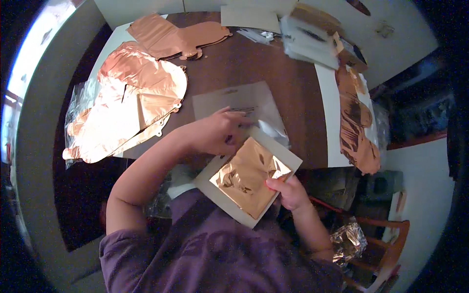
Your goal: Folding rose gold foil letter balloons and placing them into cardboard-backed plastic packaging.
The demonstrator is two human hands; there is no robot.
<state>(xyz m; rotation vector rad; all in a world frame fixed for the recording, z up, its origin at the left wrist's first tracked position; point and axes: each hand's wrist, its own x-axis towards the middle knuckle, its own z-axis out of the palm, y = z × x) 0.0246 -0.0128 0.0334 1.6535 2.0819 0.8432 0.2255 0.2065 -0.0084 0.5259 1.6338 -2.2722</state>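
A pale square card (294, 162) is tilted in front of my chest, a folded rose-gold foil balloon (246, 178) lying on it. My right hand (291, 194) grips its right edge, thumb pressed on the foil and the other fingers hidden behind. Over the card's far left edge is my left hand (222, 131), its fingers curled; what they pinch, if anything, is not clear. Just beyond, partly under my left hand, a clear plastic bag (264, 100) lies flat on the brown table (303, 117).
Flat rose-gold foil balloons are spread at the left (146, 93), the far left (178, 38) and along the right edge (355, 117). White plastic packets (308, 41) and a cardboard box (351, 52) are at the far right. Crumpled foil (349, 240) rests by a wooden chair (398, 244).
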